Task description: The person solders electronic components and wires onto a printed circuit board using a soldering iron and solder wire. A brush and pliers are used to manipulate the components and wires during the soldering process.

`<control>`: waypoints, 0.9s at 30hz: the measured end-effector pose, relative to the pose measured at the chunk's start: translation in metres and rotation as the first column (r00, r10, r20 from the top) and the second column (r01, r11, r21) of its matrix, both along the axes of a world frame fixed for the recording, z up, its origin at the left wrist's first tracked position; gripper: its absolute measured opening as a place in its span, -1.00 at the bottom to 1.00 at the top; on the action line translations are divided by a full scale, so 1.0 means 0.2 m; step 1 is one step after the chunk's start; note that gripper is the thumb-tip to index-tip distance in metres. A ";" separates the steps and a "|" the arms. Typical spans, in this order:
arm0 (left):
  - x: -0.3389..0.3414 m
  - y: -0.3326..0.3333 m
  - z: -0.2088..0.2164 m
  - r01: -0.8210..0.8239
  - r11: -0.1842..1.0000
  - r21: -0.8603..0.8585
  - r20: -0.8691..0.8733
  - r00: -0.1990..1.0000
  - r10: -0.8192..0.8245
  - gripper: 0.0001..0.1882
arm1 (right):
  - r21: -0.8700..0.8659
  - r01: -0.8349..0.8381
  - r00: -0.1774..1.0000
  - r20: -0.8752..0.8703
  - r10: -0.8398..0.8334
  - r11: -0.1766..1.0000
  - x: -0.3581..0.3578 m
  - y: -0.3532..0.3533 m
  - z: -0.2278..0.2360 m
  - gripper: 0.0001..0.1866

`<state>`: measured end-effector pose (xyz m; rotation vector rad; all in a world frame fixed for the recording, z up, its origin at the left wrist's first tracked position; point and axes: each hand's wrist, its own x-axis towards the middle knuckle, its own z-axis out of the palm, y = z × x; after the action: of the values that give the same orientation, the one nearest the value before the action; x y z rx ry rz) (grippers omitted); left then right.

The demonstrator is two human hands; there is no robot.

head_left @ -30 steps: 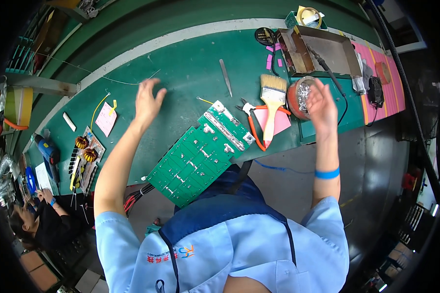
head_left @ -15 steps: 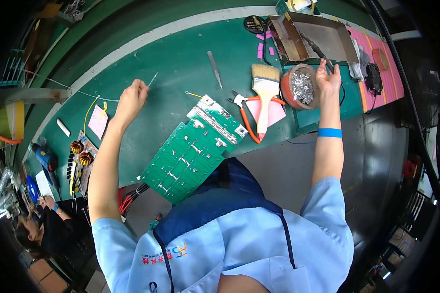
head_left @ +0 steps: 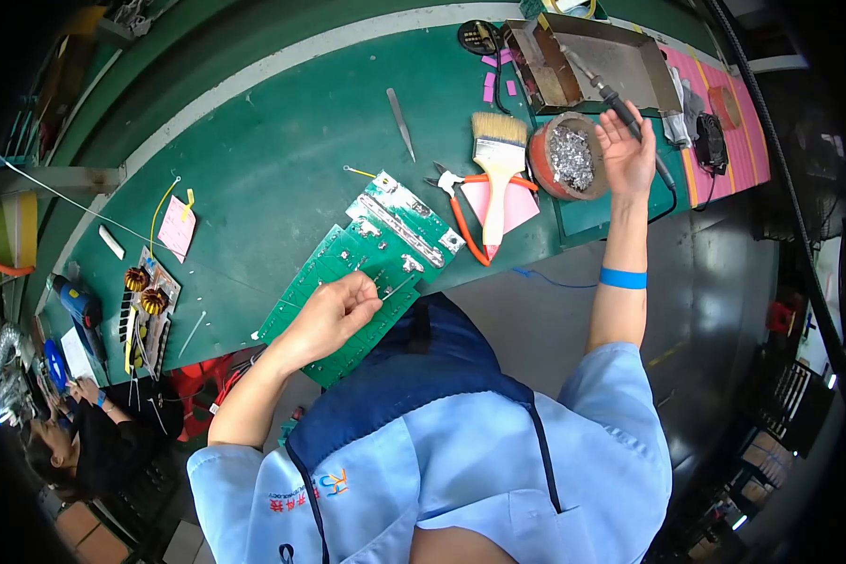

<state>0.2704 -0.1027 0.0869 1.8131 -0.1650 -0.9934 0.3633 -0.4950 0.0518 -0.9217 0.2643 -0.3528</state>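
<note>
My left hand (head_left: 334, 318) is closed in a pinch over the green circuit board (head_left: 324, 258). A thin silvery wire, apparently solder wire (head_left: 398, 288), sticks out of its fingertips above the board's solder joints. On the right, my right hand (head_left: 627, 155) is palm up, with the dark handle of a soldering iron (head_left: 618, 105) between its thumb and fingers. The iron's metal end points toward the metal tray (head_left: 620, 70). Beside this hand stands a reddish pot (head_left: 542, 162) with silvery scraps.
A brush (head_left: 498, 174) lies over orange-handled cutters (head_left: 460, 221) and pink paper. Tweezers (head_left: 400, 124) lie farther back. Left are a part with copper coils (head_left: 150, 289), a pink tag (head_left: 177, 228) and a blue power tool (head_left: 80, 303). A co-worker (head_left: 103, 442) sits at lower left.
My left hand has come down and right from above the table onto the board, bringing the wire. My right hand has turned slightly, and more of the iron's handle shows. The view has shifted slightly.
</note>
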 end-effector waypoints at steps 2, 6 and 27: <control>-0.03 -0.01 -0.04 -0.091 0.994 -0.060 -0.001 0.996 0.091 -0.89 | -0.045 -0.175 0.981 0.071 0.178 0.983 0.01 0.01 -0.04 -0.72; 0.05 0.00 -0.06 -0.340 0.940 0.026 0.255 0.911 0.323 -0.81 | -0.238 -0.325 0.945 -0.117 0.305 0.915 0.05 0.34 0.12 -0.90; 0.32 -0.09 -0.19 -0.436 0.895 0.095 0.483 0.807 0.341 -0.84 | -0.399 -0.729 0.684 -0.427 0.591 0.556 0.14 0.73 0.09 -0.87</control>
<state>0.3336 -0.1213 0.0496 2.1361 0.0318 -0.2849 0.3919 -0.3481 0.0694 -1.5660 0.0076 0.4500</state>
